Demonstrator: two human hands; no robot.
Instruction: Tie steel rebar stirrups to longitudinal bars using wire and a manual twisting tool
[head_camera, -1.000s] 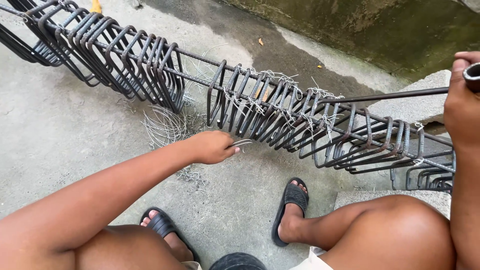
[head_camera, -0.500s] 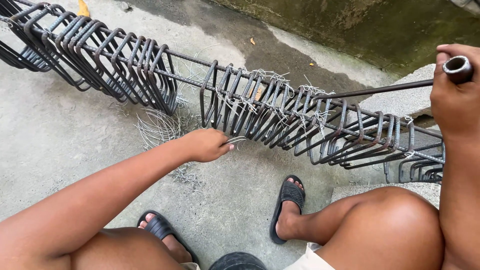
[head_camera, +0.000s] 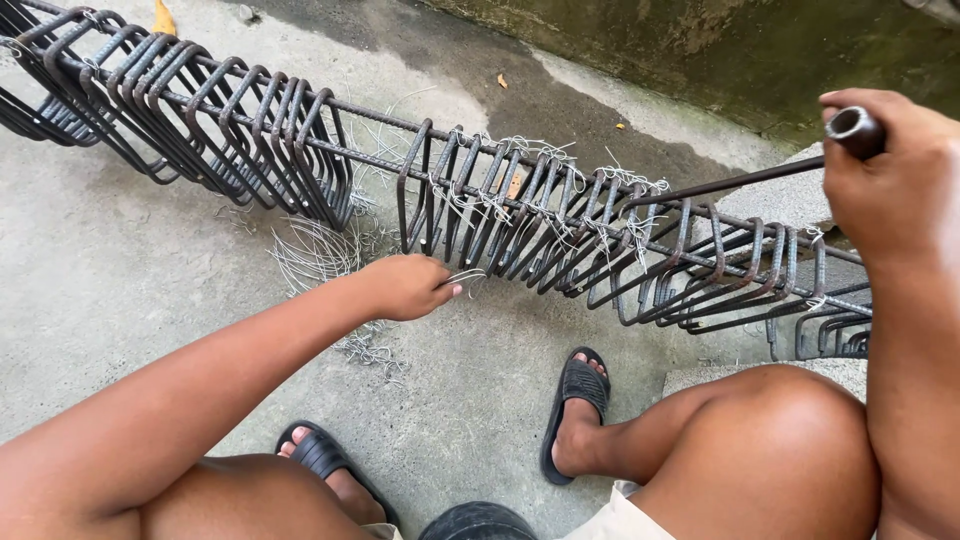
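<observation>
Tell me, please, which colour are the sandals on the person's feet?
Black, both sandals, seen best in the head view, the only view.

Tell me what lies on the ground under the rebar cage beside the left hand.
Under the rebar cage, near the left hand, a loose bundle of thin tie wires lies on the concrete floor. The stirrups cover whatever lies directly beneath them.

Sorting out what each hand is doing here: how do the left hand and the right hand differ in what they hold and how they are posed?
The left hand reaches low toward the rebar cage, pinching thin tie wire; the right hand is raised at the frame's edge, fisted around a dark metal hook tool. The left arm is stretched out, while the right is drawn close to the body. Both are bare and closed on something metal.
</observation>
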